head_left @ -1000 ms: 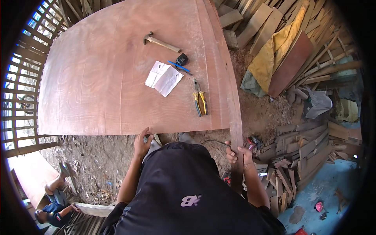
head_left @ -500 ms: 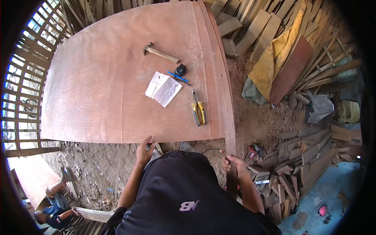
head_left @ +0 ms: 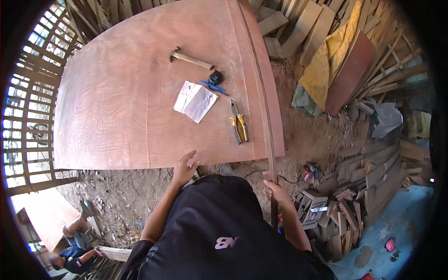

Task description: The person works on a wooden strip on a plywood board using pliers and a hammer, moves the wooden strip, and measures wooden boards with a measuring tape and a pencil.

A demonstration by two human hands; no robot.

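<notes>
A large reddish-brown plywood sheet (head_left: pixel 116 107) spreads out in front of me. Along its right part lies a long narrow wooden strip (head_left: pixel 262 88), its near end sticking out past the sheet. My right hand (head_left: pixel 277 186) is closed around that near end. My left hand (head_left: pixel 185 169) is at the sheet's near edge, fingers apart and holding nothing. On the sheet rest a claw hammer (head_left: pixel 192 59), a black tape measure (head_left: pixel 215 77), a blue pen (head_left: pixel 211 86), a creased paper (head_left: pixel 196 101) and yellow-and-black pliers (head_left: pixel 239 122).
Stacked wood offcuts (head_left: pixel 347 210) lie to my right, and planks (head_left: pixel 303 32) lean at the far right beside a yellow cloth (head_left: pixel 329 60). A red power tool (head_left: pixel 308 172) sits on the dirt floor. At lower left another person (head_left: pixel 77 254) holds a board (head_left: pixel 115 253).
The wooden strip has shifted left and now shows a narrower face, baring the sheet's right margin. My left hand has moved slightly right and forward over the near edge.
</notes>
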